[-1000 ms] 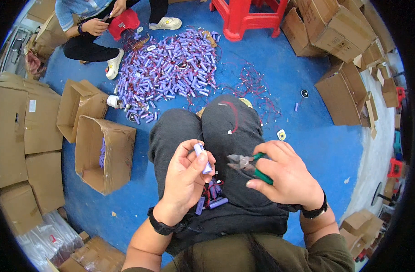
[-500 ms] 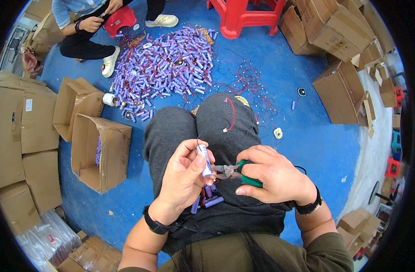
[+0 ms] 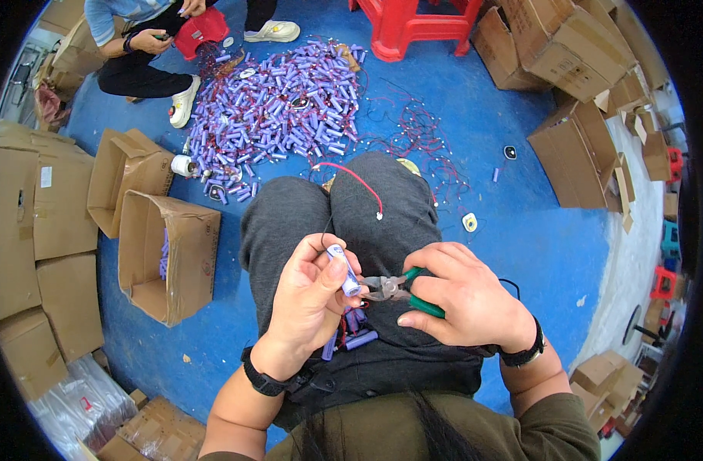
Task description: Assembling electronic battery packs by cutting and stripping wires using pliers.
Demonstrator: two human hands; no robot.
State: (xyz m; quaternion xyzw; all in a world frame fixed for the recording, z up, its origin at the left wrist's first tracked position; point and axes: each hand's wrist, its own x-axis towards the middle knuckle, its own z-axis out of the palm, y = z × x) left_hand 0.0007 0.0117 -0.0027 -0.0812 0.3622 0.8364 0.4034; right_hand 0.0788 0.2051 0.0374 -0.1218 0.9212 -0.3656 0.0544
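Note:
Between the thumb and fingers of my left hand (image 3: 310,288) is a purple cylindrical battery cell (image 3: 344,270), held tilted above my lap. A thin dark wire rises from its upper end. My right hand (image 3: 466,296) grips green-handled cutting pliers (image 3: 424,300). Their metal jaws reach the lower end of the cell; whether they bite on a wire there is too small to tell. A red wire (image 3: 359,180) with a pale connector lies over my knees. Several more purple cells (image 3: 359,338) with red wires rest in my lap, partly hidden by my left hand.
A large heap of purple cells (image 3: 274,107) covers the floor ahead, with loose red and black wires (image 3: 420,138) beside it. Open cardboard boxes (image 3: 190,253) stand at left, others (image 3: 574,161) at right. A red stool (image 3: 420,31) stands behind; another person (image 3: 148,42) sits at far left.
The red wire over my knees has shifted up and left and now curves differently. The battery cell has tilted slightly in my left hand. The other person's hands have moved apart.

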